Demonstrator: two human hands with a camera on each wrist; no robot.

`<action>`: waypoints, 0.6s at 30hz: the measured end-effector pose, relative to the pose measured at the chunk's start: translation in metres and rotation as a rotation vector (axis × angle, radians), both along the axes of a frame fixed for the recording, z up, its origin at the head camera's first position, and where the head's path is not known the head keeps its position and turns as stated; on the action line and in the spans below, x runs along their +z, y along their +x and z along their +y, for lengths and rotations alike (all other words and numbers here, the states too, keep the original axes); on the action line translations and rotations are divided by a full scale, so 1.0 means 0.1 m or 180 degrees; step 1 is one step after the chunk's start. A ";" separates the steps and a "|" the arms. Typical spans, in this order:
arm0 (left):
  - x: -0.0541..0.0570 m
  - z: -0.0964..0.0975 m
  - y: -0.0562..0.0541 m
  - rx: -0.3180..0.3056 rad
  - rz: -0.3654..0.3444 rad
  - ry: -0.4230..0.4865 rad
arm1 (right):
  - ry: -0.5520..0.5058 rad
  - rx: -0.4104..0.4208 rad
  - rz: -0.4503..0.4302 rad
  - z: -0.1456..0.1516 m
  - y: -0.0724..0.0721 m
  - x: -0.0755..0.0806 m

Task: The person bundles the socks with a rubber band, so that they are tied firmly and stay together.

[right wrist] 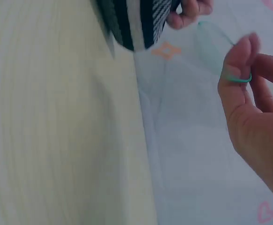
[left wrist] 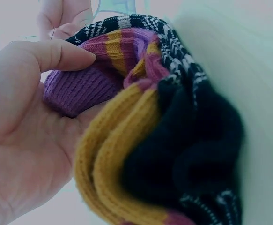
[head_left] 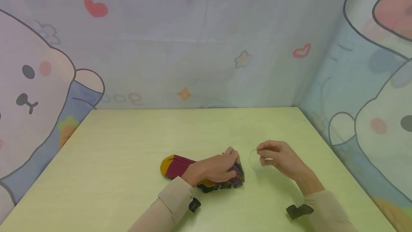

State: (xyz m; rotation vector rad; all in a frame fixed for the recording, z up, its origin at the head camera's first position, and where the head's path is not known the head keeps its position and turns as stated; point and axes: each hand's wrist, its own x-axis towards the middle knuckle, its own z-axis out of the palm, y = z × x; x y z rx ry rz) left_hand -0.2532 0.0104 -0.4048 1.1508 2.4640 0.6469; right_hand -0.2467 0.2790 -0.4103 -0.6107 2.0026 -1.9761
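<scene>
Knitted socks (head_left: 178,167) lie in a bundle on the table. One is maroon with a mustard toe and striped cuff; a black-and-white patterned sock (left wrist: 199,136) lies against it. My left hand (head_left: 217,167) grips the bundle at the cuff end, with the thumb over the striped knit and purple ribbing (left wrist: 82,89) in the left wrist view. To the right, above the table, my right hand (head_left: 281,158) pinches a thin loop between thumb and fingers. This slender green band (right wrist: 239,80) hangs in an arc toward the socks, apart from them.
The pale yellow table (head_left: 106,174) reaches back to a printed cloth backdrop (head_left: 154,63) with cartoon animals, hearts and stars. More cloth hangs along the left and right sides. A dark strap piece (head_left: 299,211) sits at the right sleeve, another (head_left: 194,205) at the left.
</scene>
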 end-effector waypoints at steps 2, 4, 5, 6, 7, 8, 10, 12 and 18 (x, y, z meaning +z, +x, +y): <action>0.00 0.00 0.00 0.0001 0.0004 -0.0010 | -0.0209 0.0140 -0.0123 -0.02 0.00 -0.01; 0.00 0.01 0.00 0.0000 0.0005 -0.0022 | -0.0299 0.0211 -0.0172 -0.02 0.00 -0.01; 0.00 0.01 0.00 -0.0005 0.0016 -0.0028 | -0.0305 0.0222 -0.0191 -0.02 0.00 -0.01; 0.00 0.01 0.00 -0.0011 0.0025 -0.0029 | -0.0312 0.0240 -0.0208 -0.01 0.00 -0.02; 0.00 0.01 0.00 -0.0017 0.0035 -0.0034 | -0.0295 0.0260 -0.0219 -0.01 0.00 -0.02; 0.00 0.01 0.00 -0.0023 0.0038 -0.0037 | -0.0277 0.0282 -0.0236 -0.01 0.00 -0.02; 0.01 0.00 0.00 -0.0029 0.0044 -0.0044 | -0.0242 0.0344 -0.0274 0.00 -0.01 -0.03; 0.01 0.00 0.00 -0.0032 0.0050 -0.0048 | -0.0239 0.0419 -0.0334 0.00 -0.01 -0.03; -0.01 -0.01 0.00 -0.0022 0.0027 -0.0020 | -0.0245 0.0399 -0.0526 0.00 -0.01 -0.05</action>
